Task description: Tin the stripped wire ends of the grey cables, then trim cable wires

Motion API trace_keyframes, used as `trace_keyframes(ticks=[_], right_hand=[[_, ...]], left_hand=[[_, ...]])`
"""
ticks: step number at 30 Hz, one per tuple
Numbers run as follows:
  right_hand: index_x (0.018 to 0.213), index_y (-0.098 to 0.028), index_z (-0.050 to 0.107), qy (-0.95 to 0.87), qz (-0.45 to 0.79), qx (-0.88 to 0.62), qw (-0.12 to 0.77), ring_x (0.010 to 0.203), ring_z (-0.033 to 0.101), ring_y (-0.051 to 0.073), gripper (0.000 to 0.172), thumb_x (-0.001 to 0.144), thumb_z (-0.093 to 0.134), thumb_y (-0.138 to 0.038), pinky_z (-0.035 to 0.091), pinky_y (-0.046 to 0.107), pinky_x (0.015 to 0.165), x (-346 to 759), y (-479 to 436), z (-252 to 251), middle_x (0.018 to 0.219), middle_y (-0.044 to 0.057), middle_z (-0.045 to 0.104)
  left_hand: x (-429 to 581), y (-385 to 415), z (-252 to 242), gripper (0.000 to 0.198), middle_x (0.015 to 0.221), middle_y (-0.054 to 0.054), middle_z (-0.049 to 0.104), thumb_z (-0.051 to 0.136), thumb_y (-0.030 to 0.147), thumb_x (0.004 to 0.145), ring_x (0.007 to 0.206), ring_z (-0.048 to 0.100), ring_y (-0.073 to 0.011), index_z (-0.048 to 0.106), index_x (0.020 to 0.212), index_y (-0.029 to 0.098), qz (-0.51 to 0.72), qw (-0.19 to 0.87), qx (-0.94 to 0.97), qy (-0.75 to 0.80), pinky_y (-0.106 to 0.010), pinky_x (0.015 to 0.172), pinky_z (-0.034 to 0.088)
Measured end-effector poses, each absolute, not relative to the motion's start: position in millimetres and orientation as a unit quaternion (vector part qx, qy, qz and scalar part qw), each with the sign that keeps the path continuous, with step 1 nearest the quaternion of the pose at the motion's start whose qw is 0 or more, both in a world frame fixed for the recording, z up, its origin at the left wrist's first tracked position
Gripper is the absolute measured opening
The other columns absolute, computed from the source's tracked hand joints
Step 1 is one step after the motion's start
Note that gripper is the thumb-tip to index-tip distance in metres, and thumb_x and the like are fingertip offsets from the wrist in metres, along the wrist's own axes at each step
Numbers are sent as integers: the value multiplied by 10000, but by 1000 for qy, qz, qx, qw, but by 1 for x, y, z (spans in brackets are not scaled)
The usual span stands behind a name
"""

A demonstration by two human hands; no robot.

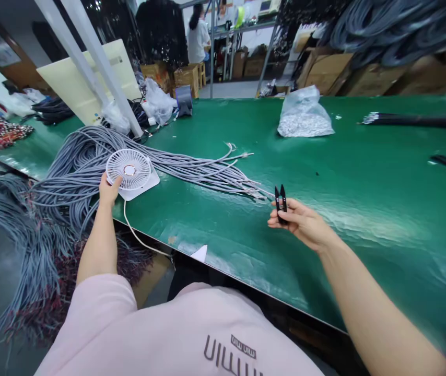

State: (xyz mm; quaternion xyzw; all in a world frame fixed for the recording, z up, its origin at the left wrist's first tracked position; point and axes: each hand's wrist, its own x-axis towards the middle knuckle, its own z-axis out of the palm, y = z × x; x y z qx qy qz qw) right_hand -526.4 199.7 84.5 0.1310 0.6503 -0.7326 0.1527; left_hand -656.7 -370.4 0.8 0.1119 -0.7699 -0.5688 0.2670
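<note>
My left hand grips the lower left rim of a small white desk fan, which has a round grille and a square base. The fan lies on a large bundle of grey cables with a white power cord trailing over the table edge. My right hand is raised above the green table and pinches black thread snips in its fingers, close to the bundle's loose connector ends.
The green-topped workbench runs across the view, with a plastic bag of small silver parts and black bundled cables on it. More grey cables hang below the near left edge. A person stands beyond, among cardboard boxes.
</note>
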Motion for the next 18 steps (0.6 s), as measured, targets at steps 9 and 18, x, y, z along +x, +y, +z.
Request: trace_keyframes(ticks=[9, 18], right_hand=[[900, -248, 662, 676, -706, 179, 113, 611, 638, 137, 283, 635, 757, -276, 568, 253, 645, -494, 215, 71, 706, -15, 628], [746, -262, 655, 719, -652, 229, 77, 560, 557, 120, 215, 559, 746, -210, 544, 265, 581, -494, 209, 48, 676, 11, 549]], left_hand=[[-581, -358, 5, 410, 1090, -88, 628, 479, 384, 915, 872, 635, -103, 462, 1249, 147, -538, 407, 251, -694, -203, 743, 511], [-434, -288, -120, 457, 945, -177, 645, 497, 423, 910, 827, 651, -215, 529, 1156, 40, -704, -75, 539, -457, -365, 727, 527]])
